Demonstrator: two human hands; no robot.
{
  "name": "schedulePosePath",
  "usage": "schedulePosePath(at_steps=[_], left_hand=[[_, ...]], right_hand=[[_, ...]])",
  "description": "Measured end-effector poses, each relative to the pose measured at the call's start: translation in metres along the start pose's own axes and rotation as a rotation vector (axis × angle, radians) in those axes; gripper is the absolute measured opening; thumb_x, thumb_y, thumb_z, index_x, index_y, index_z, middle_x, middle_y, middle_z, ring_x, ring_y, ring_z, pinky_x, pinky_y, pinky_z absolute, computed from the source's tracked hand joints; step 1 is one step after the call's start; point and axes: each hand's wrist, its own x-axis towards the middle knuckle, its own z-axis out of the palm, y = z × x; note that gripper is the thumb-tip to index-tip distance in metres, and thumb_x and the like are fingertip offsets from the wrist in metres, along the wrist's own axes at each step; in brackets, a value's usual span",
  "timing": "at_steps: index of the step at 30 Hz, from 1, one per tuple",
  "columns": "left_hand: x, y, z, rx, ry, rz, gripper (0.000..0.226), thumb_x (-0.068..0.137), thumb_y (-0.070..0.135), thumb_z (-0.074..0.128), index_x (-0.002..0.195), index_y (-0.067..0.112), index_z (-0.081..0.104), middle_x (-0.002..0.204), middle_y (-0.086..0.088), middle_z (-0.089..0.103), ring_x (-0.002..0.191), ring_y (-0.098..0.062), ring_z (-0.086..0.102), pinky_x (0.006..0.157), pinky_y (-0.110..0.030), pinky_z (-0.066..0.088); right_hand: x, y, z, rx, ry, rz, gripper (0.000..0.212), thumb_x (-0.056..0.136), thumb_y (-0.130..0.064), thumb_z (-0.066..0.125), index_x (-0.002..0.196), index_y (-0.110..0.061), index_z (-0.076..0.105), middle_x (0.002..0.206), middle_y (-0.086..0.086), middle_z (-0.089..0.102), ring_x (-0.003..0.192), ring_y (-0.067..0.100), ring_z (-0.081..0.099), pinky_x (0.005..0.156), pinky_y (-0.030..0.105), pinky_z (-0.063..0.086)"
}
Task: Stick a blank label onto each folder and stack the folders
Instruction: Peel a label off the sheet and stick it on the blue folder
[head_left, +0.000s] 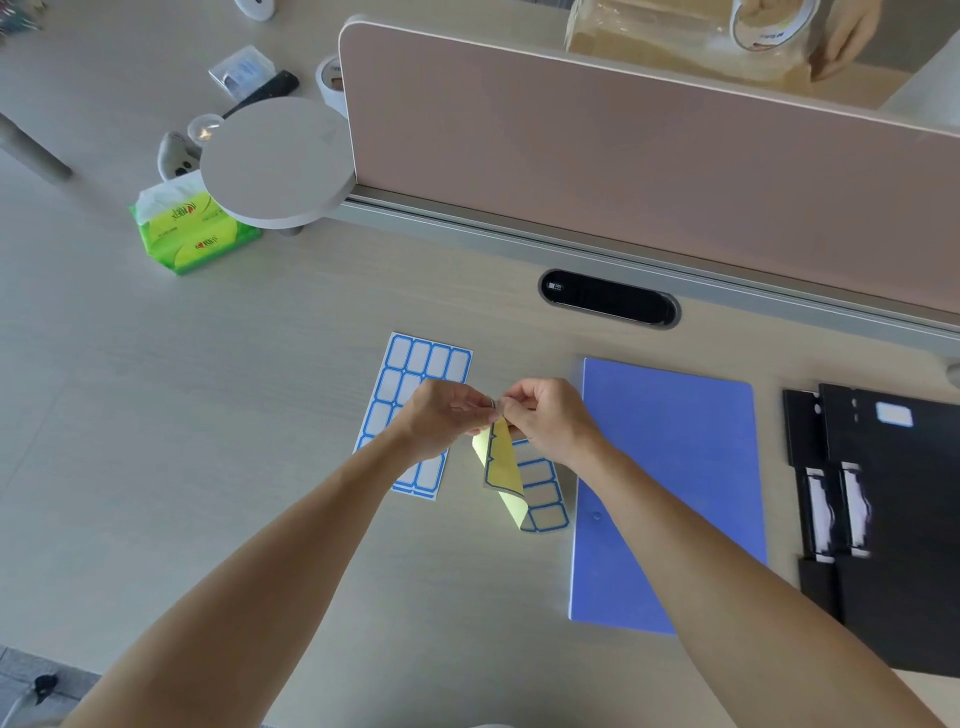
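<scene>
2 hands meet over a pale wood-grain table (218, 395), which fills most of the head view. Behind it stands a pink divider panel (623, 171) along a grey rail. Right of the hands a blue folder (670, 467) lies flat and closed on the table, with no label visible on its cover. Further right, at the edge of the view, black folders (893, 519) lie overlapping, and the top one carries a white label (894, 414) near its upper corner. Left of the divider sits a round white stand (275, 161), partly above a green tissue pack (195, 234). An oval black cable port (609, 299) is set into the table in front of the rail.

A full label sheet (415, 364) with blue-bordered blank labels lies flat under the left wrist. A second, partly used label sheet (543, 499) lies between the hands and the blue folder, its yellow backing curled upward toward the fingers.

The left hand (441, 415) and the right hand (545, 415) touch at the fingertips just above that curled sheet. Each grip is pinched together on the sheet's raised top edge, thumb against forefinger; whether a single label is already free there is too small to tell. Both forearms reach in from the bottom of the view, the right one crossing the blue folder's lower left part.
</scene>
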Motion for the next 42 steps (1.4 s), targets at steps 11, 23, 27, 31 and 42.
schedulePosePath(at_steps=[11,23,27,31,42], left_hand=[[-0.006,0.002,-0.018,-0.241,-0.086,-0.146,0.009,0.09,0.006,0.068,0.081,0.005,0.068,0.07,-0.005,0.062,0.071,-0.017,0.064,0.092,-0.042,0.057],[-0.012,-0.022,-0.058,-0.066,0.078,-0.347,0.006,0.093,0.01,0.064,0.094,0.004,0.063,0.078,-0.012,0.064,0.068,-0.019,0.064,0.074,-0.031,0.055],[-0.011,-0.03,-0.065,0.362,0.29,-0.354,0.027,0.091,0.036,0.06,0.113,0.021,0.058,0.103,-0.003,0.067,0.09,-0.025,0.068,0.083,-0.033,0.053],[-0.016,-0.005,-0.053,0.415,0.291,-0.282,0.019,0.092,0.041,0.056,0.103,0.027,0.06,0.102,0.001,0.065,0.089,-0.024,0.065,0.08,-0.032,0.051],[-0.053,0.049,-0.009,-0.475,-0.195,-0.285,0.031,0.09,0.034,0.066,0.1,0.004,0.07,0.094,-0.012,0.076,0.086,-0.026,0.068,0.083,-0.034,0.056]], right_hand=[[0.002,-0.003,0.002,0.26,0.115,0.109,0.017,0.096,-0.014,0.056,0.083,-0.013,0.067,0.084,0.01,0.075,0.084,0.023,0.073,0.081,0.037,0.06],[-0.012,-0.006,-0.013,0.768,0.309,0.257,0.012,0.095,-0.01,0.056,0.089,-0.004,0.064,0.082,0.013,0.07,0.077,0.021,0.069,0.08,0.035,0.058],[-0.024,-0.012,-0.014,0.689,0.324,0.195,0.012,0.096,-0.013,0.056,0.091,-0.007,0.065,0.082,0.009,0.07,0.068,0.018,0.068,0.074,0.033,0.059],[-0.035,-0.016,-0.01,0.466,0.323,0.052,0.015,0.097,-0.013,0.054,0.086,-0.011,0.064,0.084,0.01,0.072,0.076,0.02,0.072,0.073,0.032,0.06],[-0.079,-0.023,-0.005,-0.354,0.345,-0.446,0.012,0.094,-0.017,0.06,0.092,-0.011,0.069,0.089,-0.001,0.069,0.081,0.015,0.066,0.074,0.035,0.054]])
